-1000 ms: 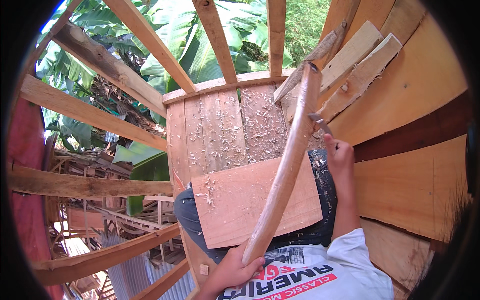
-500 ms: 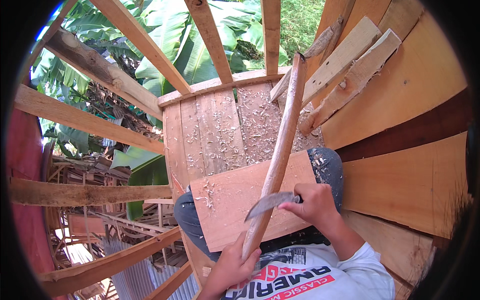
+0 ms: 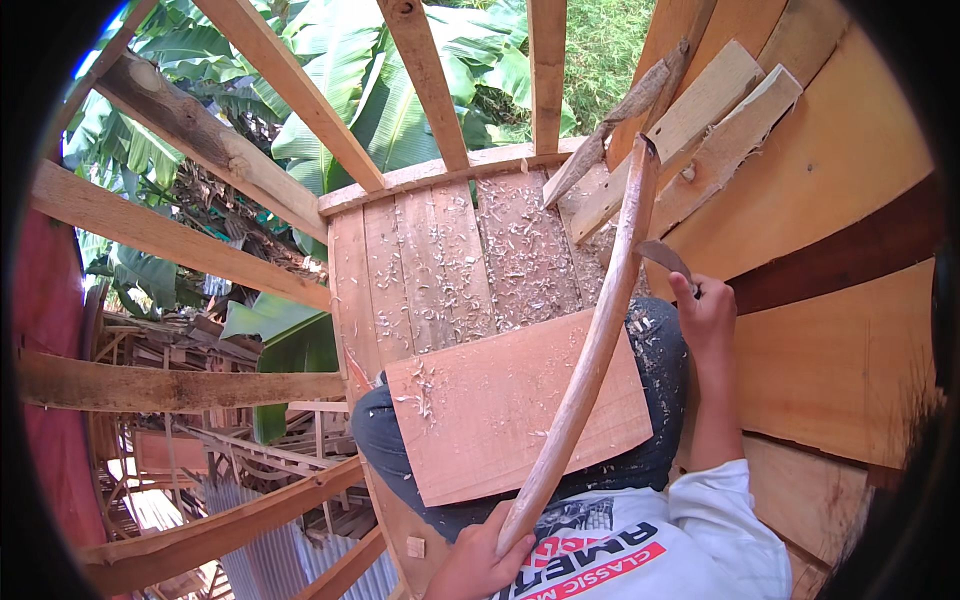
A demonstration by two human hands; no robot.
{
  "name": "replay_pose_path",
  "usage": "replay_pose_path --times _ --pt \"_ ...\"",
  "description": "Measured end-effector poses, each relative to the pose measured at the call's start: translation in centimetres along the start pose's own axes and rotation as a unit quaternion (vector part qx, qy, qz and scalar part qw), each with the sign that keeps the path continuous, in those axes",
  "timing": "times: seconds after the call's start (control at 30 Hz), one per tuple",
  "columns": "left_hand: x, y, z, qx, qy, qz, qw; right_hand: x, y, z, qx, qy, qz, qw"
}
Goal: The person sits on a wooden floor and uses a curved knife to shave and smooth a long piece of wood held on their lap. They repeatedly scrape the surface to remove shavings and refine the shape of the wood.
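A long, slightly curved wooden stick slants across my lap, its near end gripped by my left hand. Its dark-tipped far end rises above the shaving-strewn floor. My right hand is closed around the handle of a knife with a curved blade. That blade lies at the right side of the stick's upper part; whether it touches the wood, I cannot tell. Beneath the stick, a flat rectangular board rests across my legs, with a few curled shavings near its left edge.
Wood shavings litter the plank floor ahead. Rough wooden offcuts lean at the far right, beside broad wall planks. Slatted rails enclose the left and far sides, with banana leaves beyond. A small wood chip lies near my left hand.
My right hand has carried the knife up and right, from the stick's lower part to its upper part. The stick's far end has swung right and lower, and my left hand has shifted slightly down.
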State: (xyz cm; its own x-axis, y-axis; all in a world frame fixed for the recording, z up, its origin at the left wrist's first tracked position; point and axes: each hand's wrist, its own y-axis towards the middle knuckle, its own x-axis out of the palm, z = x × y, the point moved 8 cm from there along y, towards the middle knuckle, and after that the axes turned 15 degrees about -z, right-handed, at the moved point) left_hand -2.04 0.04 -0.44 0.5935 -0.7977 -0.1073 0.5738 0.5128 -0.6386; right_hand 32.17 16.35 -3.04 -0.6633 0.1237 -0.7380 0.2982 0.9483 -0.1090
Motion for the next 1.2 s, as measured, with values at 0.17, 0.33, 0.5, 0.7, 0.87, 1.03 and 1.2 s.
replay_pose_path --times 0.17,0.33,0.5,0.7,0.87,1.03,1.2 --pt "-2.1 1.2 -2.6 -0.016 -0.054 0.076 0.995 3.9 -5.3 -3.9 -0.09 -0.05 -0.133 0.986" --pt "-4.5 1.7 -0.9 -0.007 0.044 0.121 0.992 7.7 -9.6 -8.3 -0.189 -0.018 -0.194 0.962" --pt "-3.7 1.8 1.8 -0.013 0.143 0.122 0.982 7.8 -9.1 -9.3 -0.243 -0.092 -0.175 0.95" --pt "-2.6 2.2 1.3 -0.037 0.103 0.101 0.989 7.4 -6.5 -7.0 -0.184 -0.104 -0.136 0.968" --pt "0.2 1.0 -0.7 -0.041 0.086 0.001 0.995 -0.2 0.8 0.9 0.038 -0.082 0.004 0.996" --pt "0.1 1.8 -1.2 -0.039 0.05 -0.011 0.998 1.9 -3.6 -3.5 -0.065 -0.091 -0.112 0.987" --pt "-2.2 1.9 0.5 -0.016 0.029 0.059 0.998 7.5 -9.7 -8.1 -0.199 -0.114 -0.211 0.95"
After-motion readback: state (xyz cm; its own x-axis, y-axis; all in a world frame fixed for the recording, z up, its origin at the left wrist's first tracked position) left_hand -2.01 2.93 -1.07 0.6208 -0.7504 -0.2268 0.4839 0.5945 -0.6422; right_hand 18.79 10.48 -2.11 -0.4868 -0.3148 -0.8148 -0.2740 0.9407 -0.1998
